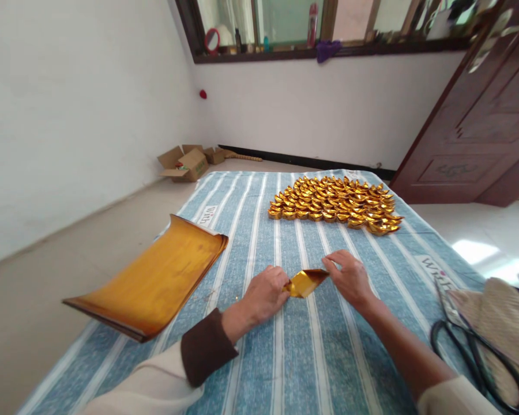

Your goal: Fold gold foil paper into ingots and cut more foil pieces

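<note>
"What's in the hands?"
"A piece of folded gold foil, just over the striped tablecloth. The left hand grips one end; the fingers of the right hand pinch the other, though blur makes its exact folds hard to read."
"And around it?"
"Foil ingots beyond, stacked gold sheets left, scissors right."

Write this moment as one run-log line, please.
left hand: holds gold piece; right hand: pinches its other end; at left: gold sheets; beyond: gold ingot shapes; at right: scissors
</note>
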A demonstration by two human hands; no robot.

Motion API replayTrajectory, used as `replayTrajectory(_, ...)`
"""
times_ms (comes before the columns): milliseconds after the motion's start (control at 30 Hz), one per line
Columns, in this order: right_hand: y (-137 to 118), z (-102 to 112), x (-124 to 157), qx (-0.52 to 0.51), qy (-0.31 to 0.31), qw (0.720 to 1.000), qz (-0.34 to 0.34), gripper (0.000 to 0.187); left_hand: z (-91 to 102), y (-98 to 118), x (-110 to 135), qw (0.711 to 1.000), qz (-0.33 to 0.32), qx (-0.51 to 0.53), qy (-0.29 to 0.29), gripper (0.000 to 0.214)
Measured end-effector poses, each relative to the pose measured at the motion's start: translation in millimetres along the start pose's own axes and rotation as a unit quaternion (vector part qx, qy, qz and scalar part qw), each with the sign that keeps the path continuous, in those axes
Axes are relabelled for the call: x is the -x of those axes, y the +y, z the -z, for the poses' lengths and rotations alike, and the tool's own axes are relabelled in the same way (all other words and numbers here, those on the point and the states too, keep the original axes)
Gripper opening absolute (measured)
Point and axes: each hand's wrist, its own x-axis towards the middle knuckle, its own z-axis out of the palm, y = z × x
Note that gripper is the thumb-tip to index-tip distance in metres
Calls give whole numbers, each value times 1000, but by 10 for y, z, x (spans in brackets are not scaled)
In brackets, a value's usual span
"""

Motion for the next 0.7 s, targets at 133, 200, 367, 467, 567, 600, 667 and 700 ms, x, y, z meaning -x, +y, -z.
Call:
replayTrajectory(133, 64, -136, -140, 19, -64, 997, -25, 24, 80, 75, -42, 995, 92, 17, -30, 16)
replayTrajectory(200, 55, -152, -137, 22, -90, 996, -8, 22, 106, 87, -71, 992, 113, 28, -43, 19)
replayTrajectory(367, 1, -84, -89, 42, -148, 986, 58, 18, 126, 74, -162, 985, 147, 62, -71, 21)
replayTrajectory(467, -23, -62, -85, 24, -154, 985, 69, 12, 134, 64, -207, 981, 152, 83, -82, 20)
replayTrajectory(567, -36, -44, -90, -56, -163, 984, 41, 10, 138, 48, -227, 981, 140, 98, -92, 8)
replayTrajectory(600, -40, -27, -91, -91, -163, 982, 25, 9, 137, 40, -227, 982, 131, 100, -87, 4)
replayTrajectory(667, -56, 29, -87, -156, -162, 974, 3, 6, 127, 19, -213, 991, 102, 80, -45, 3)
replayTrajectory(700, -70, 64, -81, -181, -160, 971, 3, 5, 116, 7, -202, 996, 79, 51, -5, 4)
